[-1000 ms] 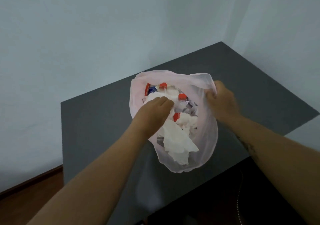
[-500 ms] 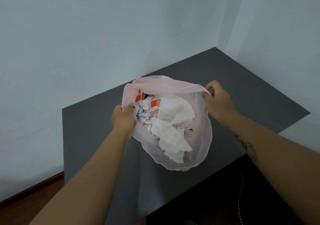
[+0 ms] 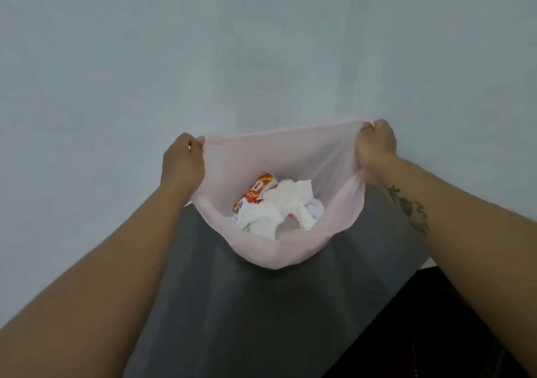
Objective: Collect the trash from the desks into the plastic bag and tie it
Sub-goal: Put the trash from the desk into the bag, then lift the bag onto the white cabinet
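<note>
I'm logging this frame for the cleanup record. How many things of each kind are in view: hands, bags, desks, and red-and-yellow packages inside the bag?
Hands: 2, the left hand and the right hand, each closed on the bag's rim
Pink plastic bag: 1
Dark desk: 1
Red-and-yellow package: 1
Total: 5

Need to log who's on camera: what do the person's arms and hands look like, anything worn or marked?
Both forearms are bare, no sleeves in view. The left hand and right hand show no gloves, rings or watch. The right forearm carries a dark, leafy-looking tattoo; its exact design is too blurred to tell.
</note>
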